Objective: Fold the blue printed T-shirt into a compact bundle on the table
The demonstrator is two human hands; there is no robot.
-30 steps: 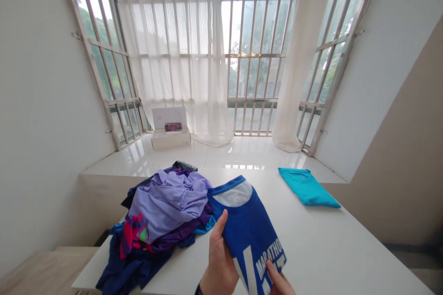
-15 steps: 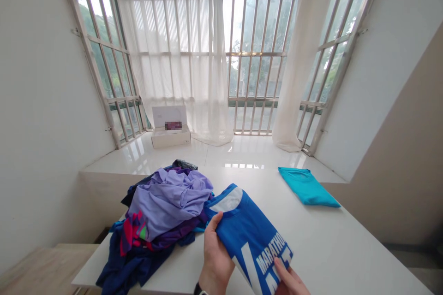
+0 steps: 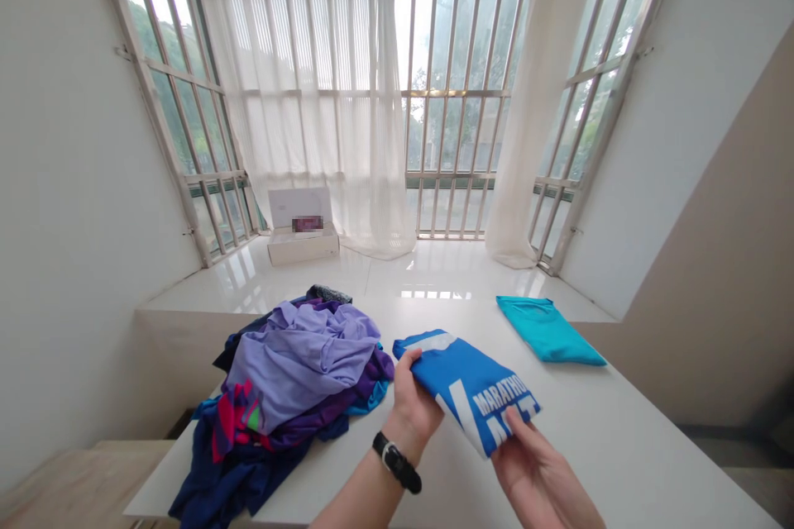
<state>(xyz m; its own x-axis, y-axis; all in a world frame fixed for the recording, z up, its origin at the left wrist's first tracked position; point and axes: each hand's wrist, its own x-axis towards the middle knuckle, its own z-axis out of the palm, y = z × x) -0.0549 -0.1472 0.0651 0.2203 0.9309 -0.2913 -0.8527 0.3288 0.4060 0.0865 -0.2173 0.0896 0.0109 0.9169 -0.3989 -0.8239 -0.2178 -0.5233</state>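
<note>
Folded blue T-shirt shifted forward, clamped between left hand and right hand.

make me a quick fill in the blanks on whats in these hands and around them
The left hand grips a blue T-shirt printed with the white word ____, and the right hand touches its edge. A black wristband sits on the ____ wrist. A folded turquoise T-shirt lies on the white table to the ____ of the hands. A white box stands on the glossy ledge beyond the table, in front of a sheer ____.

Missing words: marathon; left; right; curtain
</note>
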